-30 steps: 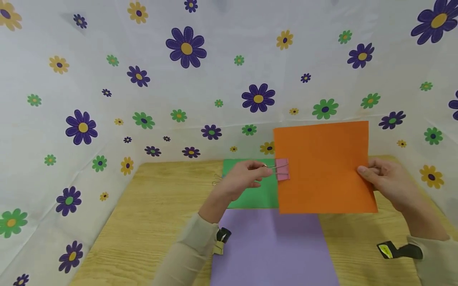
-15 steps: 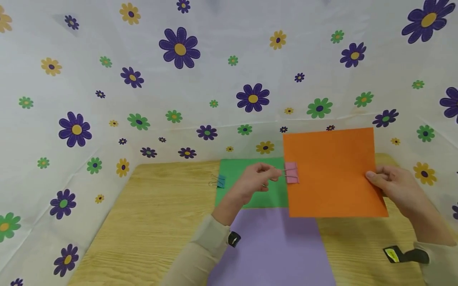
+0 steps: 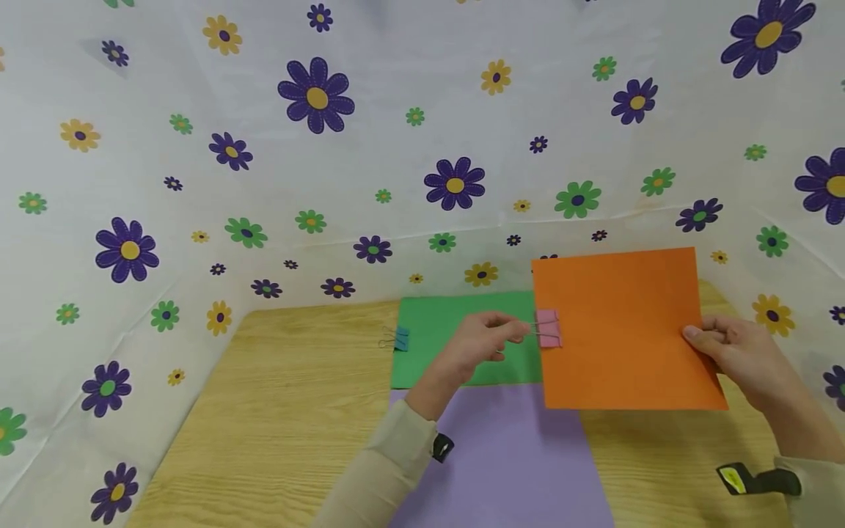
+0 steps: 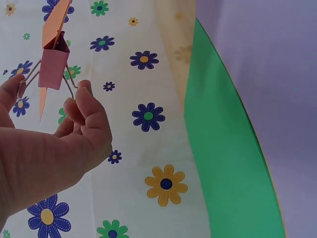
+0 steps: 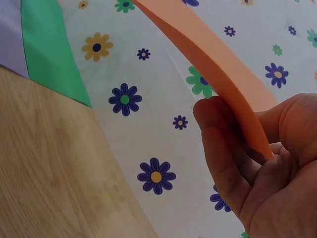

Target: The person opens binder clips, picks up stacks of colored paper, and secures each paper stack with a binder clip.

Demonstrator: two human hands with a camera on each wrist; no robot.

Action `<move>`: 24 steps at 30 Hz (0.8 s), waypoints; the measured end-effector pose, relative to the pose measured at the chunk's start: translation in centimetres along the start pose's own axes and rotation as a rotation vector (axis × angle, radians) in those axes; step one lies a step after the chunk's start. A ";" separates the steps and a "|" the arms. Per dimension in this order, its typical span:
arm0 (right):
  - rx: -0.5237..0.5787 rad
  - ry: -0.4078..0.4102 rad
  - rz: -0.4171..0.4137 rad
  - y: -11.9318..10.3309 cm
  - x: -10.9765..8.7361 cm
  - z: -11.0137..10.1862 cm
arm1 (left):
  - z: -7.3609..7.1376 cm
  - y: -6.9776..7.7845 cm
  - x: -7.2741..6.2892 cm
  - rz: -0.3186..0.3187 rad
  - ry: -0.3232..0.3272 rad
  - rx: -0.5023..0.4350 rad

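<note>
An orange sheet of paper (image 3: pixel 634 330) is held up above the table, with a pink binder clip (image 3: pixel 549 328) on its left edge. My left hand (image 3: pixel 480 341) pinches the clip's wire handles between thumb and fingers; in the left wrist view the handles spread to either side of the pink clip body (image 4: pixel 52 68). At the paper's right edge, my right hand (image 3: pixel 742 356) grips the sheet, thumb in front and fingers behind. The right wrist view shows the orange paper (image 5: pixel 218 64) bending between thumb and fingers.
Below lie a green sheet (image 3: pixel 429 367) with a blue binder clip (image 3: pixel 401 339) on its left edge, and a purple sheet (image 3: pixel 521 455) nearer me. Both are on the wooden table (image 3: pixel 290 396). Flower-printed white cloth (image 3: pixel 370 161) encloses the back and sides.
Both hands and the clipped orange sheet have shifted slightly right and down in the head view. The blue clip has come into fuller view past my left arm. Both holds stay the same.
</note>
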State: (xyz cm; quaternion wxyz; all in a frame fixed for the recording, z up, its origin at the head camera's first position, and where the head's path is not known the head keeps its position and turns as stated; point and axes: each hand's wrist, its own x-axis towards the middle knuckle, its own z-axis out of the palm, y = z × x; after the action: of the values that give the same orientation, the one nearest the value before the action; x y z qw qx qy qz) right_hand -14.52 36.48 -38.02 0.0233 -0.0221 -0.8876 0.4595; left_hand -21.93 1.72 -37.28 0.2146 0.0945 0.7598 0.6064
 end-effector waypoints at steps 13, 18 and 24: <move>-0.068 -0.001 0.078 2.5 0.2 -1.2 | 2.9 -0.4 1.4 -0.052 -0.012 0.034; -0.063 -0.022 0.105 3.4 0.4 -1.5 | 4.0 -1.3 2.1 -0.065 0.023 0.031; -0.020 -0.065 0.109 4.3 0.6 -1.7 | 5.1 -2.2 2.8 -0.102 0.080 0.060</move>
State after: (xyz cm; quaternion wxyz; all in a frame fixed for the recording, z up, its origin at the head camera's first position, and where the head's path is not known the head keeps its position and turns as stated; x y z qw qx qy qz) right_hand -14.98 40.36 -40.54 -0.0308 -0.0560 -0.8900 0.4515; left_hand -21.91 6.76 -40.87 0.2116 0.0379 0.7895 0.5748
